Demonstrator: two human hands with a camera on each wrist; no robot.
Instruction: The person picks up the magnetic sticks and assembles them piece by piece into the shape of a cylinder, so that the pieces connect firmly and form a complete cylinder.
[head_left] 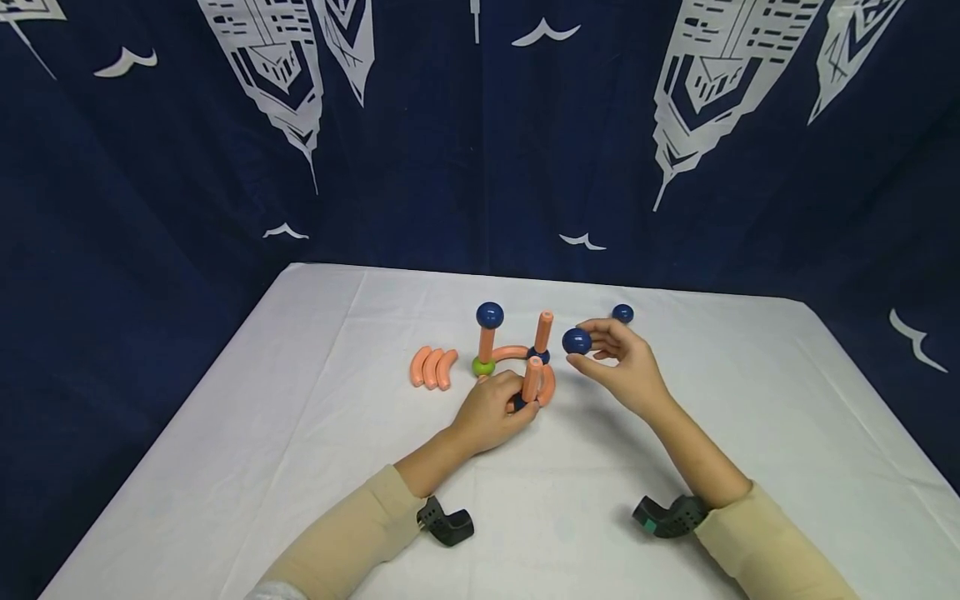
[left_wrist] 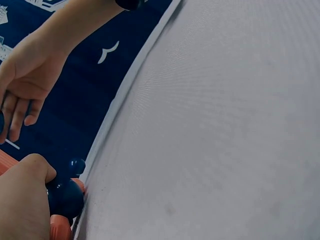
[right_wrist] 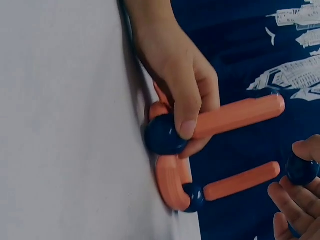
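Observation:
My left hand point(head_left: 491, 412) grips a blue ball point(right_wrist: 164, 136) at the near corner of a frame of balls and orange rods. An upright orange rod point(head_left: 532, 382) stands on that ball. Curved orange rods point(head_left: 510, 352) lie low in the frame, linking its balls. At the back right corner, another upright rod point(head_left: 544, 332) rises from a blue ball. The back left corner has a green ball point(head_left: 483, 367) under a rod topped by a blue ball point(head_left: 490, 315). To the right, my right hand point(head_left: 630, 371) pinches a loose blue ball point(head_left: 577, 341) above the table, apart from the frame.
Three loose curved orange rods point(head_left: 432, 368) lie side by side left of the frame. A spare blue ball point(head_left: 622, 313) sits behind my right hand. A dark blue patterned curtain point(head_left: 480, 167) hangs behind the white-covered table point(head_left: 337, 367).

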